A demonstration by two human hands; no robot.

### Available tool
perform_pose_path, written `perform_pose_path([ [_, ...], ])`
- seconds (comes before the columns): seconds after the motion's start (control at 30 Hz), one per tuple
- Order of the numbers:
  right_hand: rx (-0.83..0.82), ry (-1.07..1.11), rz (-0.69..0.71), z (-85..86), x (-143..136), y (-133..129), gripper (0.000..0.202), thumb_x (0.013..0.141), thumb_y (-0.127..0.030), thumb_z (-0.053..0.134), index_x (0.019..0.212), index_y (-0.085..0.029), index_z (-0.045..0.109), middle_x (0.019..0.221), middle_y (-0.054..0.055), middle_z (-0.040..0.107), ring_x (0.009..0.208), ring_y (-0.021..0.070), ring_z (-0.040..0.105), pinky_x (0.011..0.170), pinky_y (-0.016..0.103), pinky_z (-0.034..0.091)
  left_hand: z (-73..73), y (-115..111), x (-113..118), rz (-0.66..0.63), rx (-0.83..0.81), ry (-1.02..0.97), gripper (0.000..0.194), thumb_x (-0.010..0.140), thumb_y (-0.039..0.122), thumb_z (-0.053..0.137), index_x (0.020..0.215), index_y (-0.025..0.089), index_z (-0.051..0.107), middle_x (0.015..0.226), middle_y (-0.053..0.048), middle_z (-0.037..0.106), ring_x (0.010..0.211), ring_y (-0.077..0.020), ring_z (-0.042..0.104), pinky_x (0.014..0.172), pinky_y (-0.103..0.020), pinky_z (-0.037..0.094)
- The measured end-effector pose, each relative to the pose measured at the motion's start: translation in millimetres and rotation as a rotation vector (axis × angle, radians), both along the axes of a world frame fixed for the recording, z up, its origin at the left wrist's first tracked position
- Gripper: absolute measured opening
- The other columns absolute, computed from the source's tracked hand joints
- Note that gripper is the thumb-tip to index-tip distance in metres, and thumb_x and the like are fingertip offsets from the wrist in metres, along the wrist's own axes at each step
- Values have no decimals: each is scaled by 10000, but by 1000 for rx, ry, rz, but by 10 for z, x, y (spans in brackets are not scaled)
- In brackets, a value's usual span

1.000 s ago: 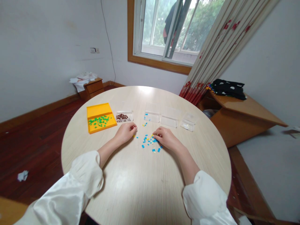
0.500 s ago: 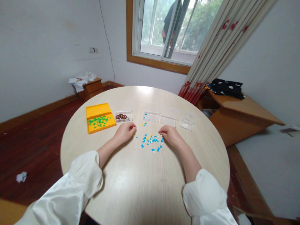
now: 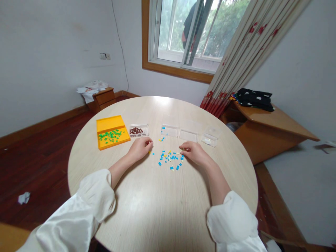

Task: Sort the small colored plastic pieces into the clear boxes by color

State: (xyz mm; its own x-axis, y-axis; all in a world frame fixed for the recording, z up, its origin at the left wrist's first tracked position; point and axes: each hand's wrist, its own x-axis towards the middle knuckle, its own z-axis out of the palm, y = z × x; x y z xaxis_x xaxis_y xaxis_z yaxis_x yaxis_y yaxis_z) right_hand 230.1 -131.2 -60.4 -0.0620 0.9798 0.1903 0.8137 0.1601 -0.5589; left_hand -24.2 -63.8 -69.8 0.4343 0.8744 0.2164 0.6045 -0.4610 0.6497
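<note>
In front of you stands a round, pale wood-grain table (image 3: pixel 154 210); towards its left edge lies an open yellow box (image 3: pixel 110 121), with a clear box (image 3: pixel 146 130) just beside it. Three more clear boxes (image 3: pixel 188 135) sit in a row to your right, and nearer you are scattered loose blue pieces (image 3: pixel 160 163), yellow pieces (image 3: pixel 160 140) and cream pieces (image 3: pixel 170 160)

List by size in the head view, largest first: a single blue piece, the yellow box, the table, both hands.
1. Table
2. Yellow box
3. Left hand and right hand: too alike to rank
4. Blue piece
</note>
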Motion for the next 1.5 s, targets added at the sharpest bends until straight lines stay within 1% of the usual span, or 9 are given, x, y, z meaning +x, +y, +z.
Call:
perform_pose_path([
  [0.37, 6, -129, -94, -13, 0, 54, 188, 737, -52, 551, 702, -156, 703, 758, 73, 712, 719, 154, 637, 704, 245, 457, -12, 3, -3, 3, 6, -5, 208, 798, 216, 483, 805, 123, 669, 684, -50, 643, 625, -148, 539, 602, -255, 370],
  [0.7, 76, 135, -189, 14, 142, 25, 140, 701, -199, 567, 699, -157, 700, 728, 55, 710, 680, 170, 619, 697, 291, 465, 17, -6, -16, -4, -3, -1, 201, 788, 187, 481, 803, 123, 671, 674, -48, 641, 613, -146, 542, 604, -252, 378],
  [0.8, 237, 258, -317, 19, 327, 24, 169, 687, -255, 574, 724, -149, 701, 759, 70, 711, 711, 182, 621, 719, 314, 471, 19, -6, -22, 2, 5, -2, 194, 793, 193, 488, 801, 124, 669, 678, -48, 643, 618, -144, 542, 598, -249, 376],
  [0.9, 438, 341, -568, -5, 583, 14, 207, 675, -296, 580, 739, -138, 698, 760, 81, 703, 697, 186, 616, 710, 331, 480, 22, -2, -27, 5, 12, -6, 190, 796, 195, 492, 805, 125, 669, 678, -45, 645, 618, -140, 544, 597, -246, 377],
  [1.03, 522, 354, -764, -113, 822, 24, 245, 676, -276, 562, 788, -107, 698, 766, 104, 693, 695, 195, 617, 708, 350, 494, 27, -4, -28, -3, 19, -11, 191, 794, 190, 487, 799, 129, 668, 667, -42, 643, 618, -139, 549, 600, -245, 384],
  [1.2, 496, 296, -755, -249, 892, 61, 305, 712, -252, 525, 884, -69, 698, 906, 168, 697, 777, 213, 636, 756, 365, 506, 22, -15, -25, 4, 10, -18, 202, 801, 208, 483, 803, 128, 668, 681, -49, 652, 624, -147, 560, 601, -252, 394],
  [1.33, 519, 242, -733, -214, 842, 51, 316, 743, -262, 509, 914, -81, 703, 931, 165, 706, 798, 218, 642, 764, 365, 506, 24, -16, -22, 4, 17, -12, 196, 799, 204, 490, 801, 129, 671, 691, -51, 659, 633, -150, 565, 600, -250, 394],
  [1.4, 482, 225, -655, -154, 748, 39, 281, 744, -261, 523, 868, -94, 712, 880, 146, 715, 774, 216, 644, 760, 361, 502, 30, -12, -20, 3, 16, -9, 198, 801, 201, 490, 804, 124, 672, 700, -54, 662, 638, -150, 565, 604, -250, 393],
  [1.5, 291, 223, -411, -72, 530, 26, 202, 730, -226, 559, 805, -122, 716, 830, 109, 722, 745, 201, 644, 736, 336, 501, 36, -4, -15, 6, 11, -3, 193, 801, 194, 492, 806, 122, 672, 710, -57, 664, 640, -150, 563, 606, -249, 388],
])
